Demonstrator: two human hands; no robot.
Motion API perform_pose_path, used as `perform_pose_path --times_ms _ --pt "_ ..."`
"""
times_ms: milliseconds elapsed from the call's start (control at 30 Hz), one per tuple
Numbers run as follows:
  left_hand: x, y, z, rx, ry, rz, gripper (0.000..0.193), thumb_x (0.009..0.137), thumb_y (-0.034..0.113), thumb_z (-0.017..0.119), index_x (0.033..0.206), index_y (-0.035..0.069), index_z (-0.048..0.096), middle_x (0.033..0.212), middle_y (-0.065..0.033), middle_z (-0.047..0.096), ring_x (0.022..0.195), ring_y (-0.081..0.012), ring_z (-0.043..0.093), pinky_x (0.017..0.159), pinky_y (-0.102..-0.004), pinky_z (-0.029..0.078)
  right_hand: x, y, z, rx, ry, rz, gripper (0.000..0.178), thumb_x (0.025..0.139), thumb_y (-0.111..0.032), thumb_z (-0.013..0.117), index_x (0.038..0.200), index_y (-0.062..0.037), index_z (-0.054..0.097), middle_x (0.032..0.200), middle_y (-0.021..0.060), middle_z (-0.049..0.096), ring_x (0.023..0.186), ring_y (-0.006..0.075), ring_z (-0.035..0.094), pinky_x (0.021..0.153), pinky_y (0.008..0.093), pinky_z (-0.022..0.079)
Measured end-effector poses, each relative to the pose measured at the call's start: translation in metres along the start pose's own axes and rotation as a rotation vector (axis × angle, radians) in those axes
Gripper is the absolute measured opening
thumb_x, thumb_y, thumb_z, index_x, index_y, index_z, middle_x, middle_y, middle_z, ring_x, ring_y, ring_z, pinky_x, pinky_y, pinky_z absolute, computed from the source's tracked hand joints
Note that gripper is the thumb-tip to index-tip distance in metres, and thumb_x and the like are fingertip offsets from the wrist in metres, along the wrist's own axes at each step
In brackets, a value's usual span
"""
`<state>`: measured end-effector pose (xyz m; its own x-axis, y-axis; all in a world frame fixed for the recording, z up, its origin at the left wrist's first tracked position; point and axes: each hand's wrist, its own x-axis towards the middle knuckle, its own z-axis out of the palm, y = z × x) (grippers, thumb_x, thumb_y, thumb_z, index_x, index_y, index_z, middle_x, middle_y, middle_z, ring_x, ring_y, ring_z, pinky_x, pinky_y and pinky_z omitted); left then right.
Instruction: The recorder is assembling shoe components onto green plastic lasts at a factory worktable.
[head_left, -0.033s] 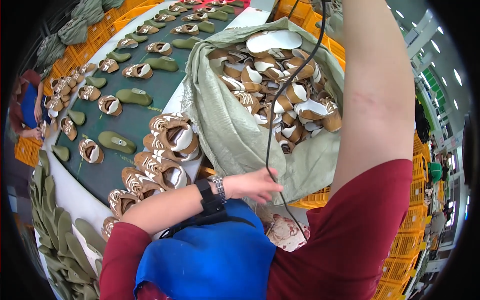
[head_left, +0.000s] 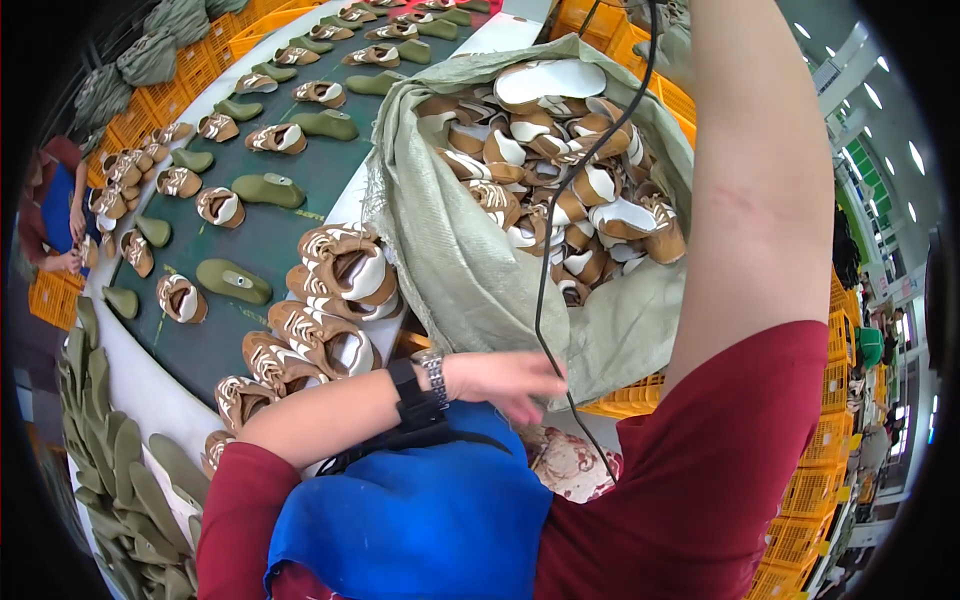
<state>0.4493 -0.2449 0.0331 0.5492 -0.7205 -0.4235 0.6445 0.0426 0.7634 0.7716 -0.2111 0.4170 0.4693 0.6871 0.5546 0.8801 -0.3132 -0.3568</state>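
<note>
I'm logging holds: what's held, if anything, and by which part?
The left hand, by the cord, seems empty; the right hand is out of view: cannot tell.

Left hand (head_left: 500, 381) sits just beside black cable (head_left: 547, 235), near open sack (head_left: 440, 225) of brown-and-white shoes (head_left: 540, 130); right arm (head_left: 757, 190) extends past view's upper edge.

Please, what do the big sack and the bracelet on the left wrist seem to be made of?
The sack looks like dull woven plastic, perhaps coarse cloth: its edge frays into threads. The bracelet seems polished metal: its silvery links shine.
</note>
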Motion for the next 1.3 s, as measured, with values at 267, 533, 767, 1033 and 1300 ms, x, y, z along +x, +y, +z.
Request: perform_pose_path --times_ms 267,533,767,1033,1300 --pt "-0.017 0.034 0.028 0.101 0.007 0.225 0.039 0.094 0.027 0.046 0.124 0.002 0.045 0.101 -0.0118 0.062 0.083 -0.0164 0.063 0.074 -0.0267 0.053 -0.007 -0.019 0.024 0.115 0.306 0.183 0.020 0.080 -0.014 0.053 0.072 0.0006 0.063 0.066 0.0127 0.063 0.051 0.0180 0.060 0.040 0.0289 0.044" --pt "-0.062 0.054 0.089 0.189 -0.057 0.634 0.035 0.086 0.009 0.056 0.119 0.001 0.049 0.108 -0.0089 0.060 0.095 -0.0104 0.056 0.081 -0.0253 0.046 -0.026 -0.002 0.041 -0.028 0.297 0.189 0.023 0.078 -0.019 0.054 0.074 -0.0011 0.067 0.064 0.0110 0.064 0.052 0.0176 0.062 0.046 0.0280 0.048" --pt "-0.083 0.034 0.073 0.641 -0.118 0.736 0.023 0.086 0.018 0.057 0.096 -0.003 0.060 0.084 -0.0120 0.061 0.079 -0.0189 0.057 0.068 -0.0311 0.044 -0.049 -0.005 0.039 -0.027 0.304 0.117 0.019 0.074 -0.013 0.053 0.076 -0.0001 0.066 0.063 0.0122 0.063 0.051 0.0170 0.060 0.046 0.0287 0.048" --pt "-0.094 0.012 0.063 0.689 0.130 0.769 0.032 0.091 0.024 0.050 0.076 -0.004 0.053 0.069 -0.0151 0.053 0.069 -0.0270 0.051 0.065 -0.0361 0.040 -0.143 0.109 0.120 -0.350 -0.030 0.061 0.018 0.076 -0.017 0.057 0.087 -0.0041 0.064 0.083 0.0140 0.065 0.080 0.0291 0.062 0.073 0.0365 0.049" --pt "-0.094 -0.001 0.045 0.670 -0.019 0.522 0.036 0.094 0.028 0.046 0.076 -0.003 0.050 0.062 -0.0080 0.047 0.061 -0.0122 0.041 0.058 -0.0314 0.038 -0.382 0.117 0.289 -0.178 -0.916 0.155 0.031 0.082 -0.027 0.051 0.105 -0.0102 0.063 0.101 0.0104 0.065 0.101 0.0258 0.059 0.086 0.0403 0.045"
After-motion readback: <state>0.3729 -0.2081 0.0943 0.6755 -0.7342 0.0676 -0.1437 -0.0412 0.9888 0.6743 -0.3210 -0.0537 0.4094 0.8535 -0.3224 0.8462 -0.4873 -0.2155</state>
